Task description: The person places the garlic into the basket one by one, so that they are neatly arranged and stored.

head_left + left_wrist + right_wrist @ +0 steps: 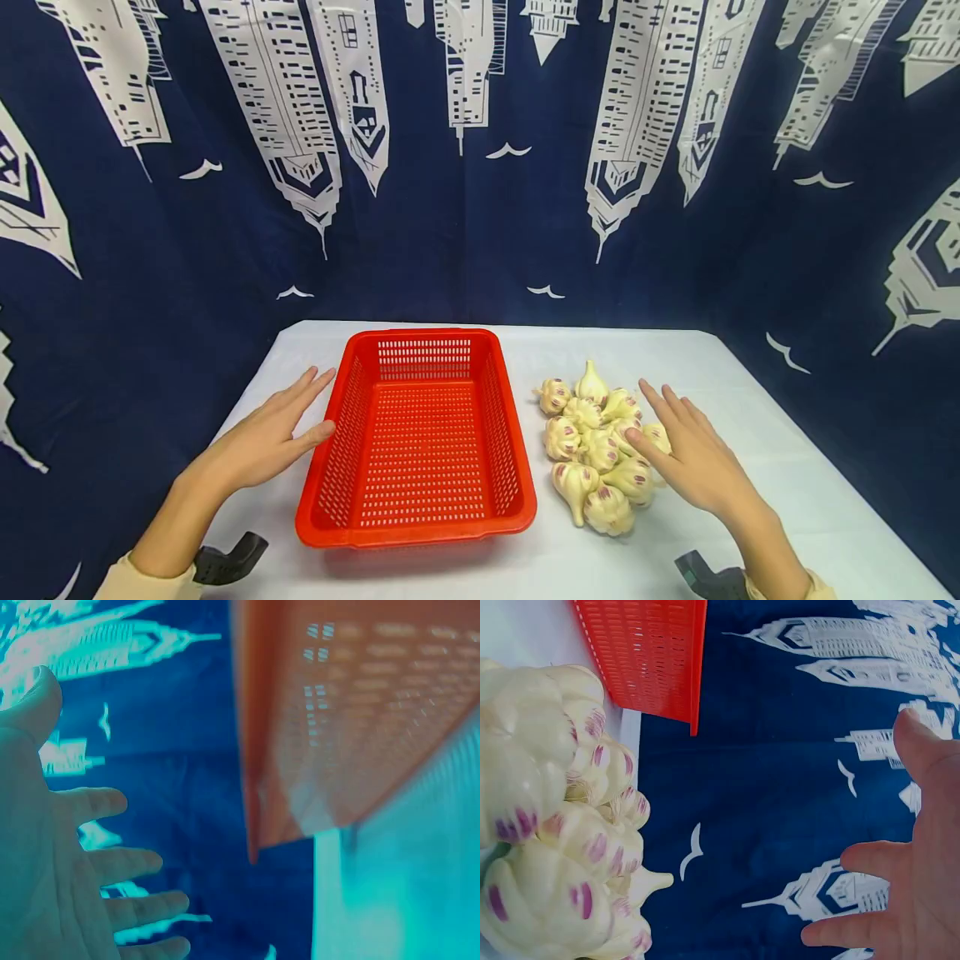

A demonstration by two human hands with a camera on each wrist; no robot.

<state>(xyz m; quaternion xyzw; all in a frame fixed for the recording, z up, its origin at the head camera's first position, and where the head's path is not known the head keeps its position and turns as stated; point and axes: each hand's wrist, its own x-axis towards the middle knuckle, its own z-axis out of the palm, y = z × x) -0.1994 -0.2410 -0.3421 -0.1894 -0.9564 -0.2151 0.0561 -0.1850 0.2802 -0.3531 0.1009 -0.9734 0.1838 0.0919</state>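
Note:
An empty red plastic basket (423,533) with slotted walls stands on the white table, its side also showing in the left wrist view (360,712) and right wrist view (641,660). My left hand (258,437) is held beside the basket's left edge, fingers spread and holding nothing; its palm (45,862) faces the basket. To the basket's right lies a cluster of several garlic bulbs (600,450), cream with purple marks, seen close up (540,900). My right hand (697,454) hovers at the cluster's right side with fingers extended and nothing held; its palm (937,855) shows too.
The white table (780,500) extends to both sides and in front of the basket. Behind and around it hangs a dark blue cloth (465,242) printed with white buildings and birds. A black band (231,560) is on my left wrist, another (712,577) on my right.

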